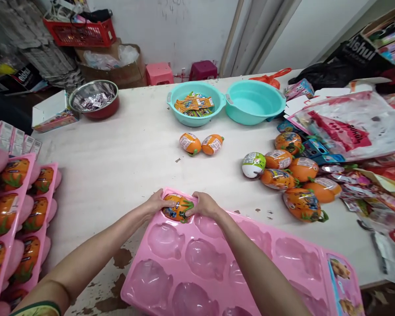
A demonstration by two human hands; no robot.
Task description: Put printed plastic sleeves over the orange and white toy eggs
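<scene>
An orange egg-shaped pack [175,210] with a printed wrap and green leaf-like end sits in the far left corner hollow of a pink plastic tray [181,260]. My left hand [155,203] grips it from the left, thumb on the wrap and fingers by the tray's edge. From the right, my right hand [206,205] has its thumb on the green end, with its other fingers curled near the rim. The visible neighbouring hollows hold nothing. A printed card [344,281] lies at the tray's right end.
Two orange packs [190,143] lie beyond the tray; several more [303,205] cluster at right beside a green-and-white one [253,165]. Behind are turquoise basins [197,120] and a steel bowl [95,112]. Filled pink trays [18,202] stand left; bags [358,127] crowd the right.
</scene>
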